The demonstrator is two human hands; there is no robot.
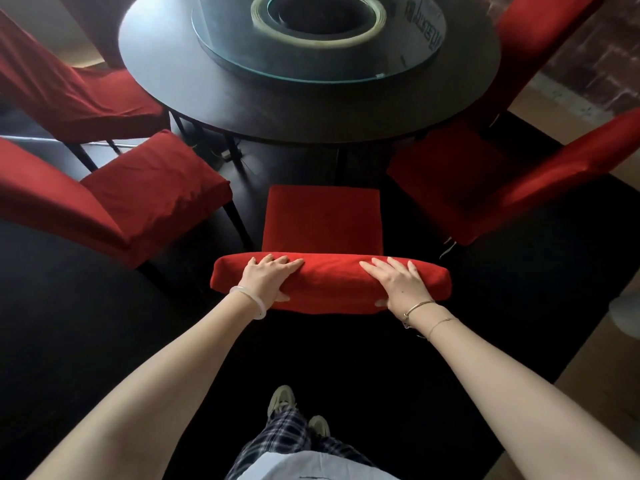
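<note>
Left grip: my left grip [268, 277] clasps the top of the backrest [329, 282], fingers laid over the far edge, thumb pressed to the near face.
Right grip: my right grip [398, 284] holds the same backrest further right, fingers spread flatter across the top, thumb tucked on the near face.
Wrists: I see a pale bangle [249, 299] on the left and thin gold-coloured bracelets [420, 308] on the right.
Held thing: the middle chair [322, 216], covered in red cloth, stands straight ahead of me on the dark carpet [104, 323], its seat pointing at the desk.
Ahead: the round dark desk [207, 98] has its rim just beyond the seat's front edge, with its thin legs in shadow beneath.
Flanks: the left chair [138, 195] and the right chair [485, 181], both red, angle in on either side of the middle chair, near it but apart.
Further out: two more red chairs, one far left [69, 98], one far right [540, 36].
On the desk: a glass turntable [242, 64] with a pale-rimmed ring [318, 36] at its centre.
Writing: I see dark lettering [433, 32] at the turntable's right edge, but it is too blurred for me to read.
</note>
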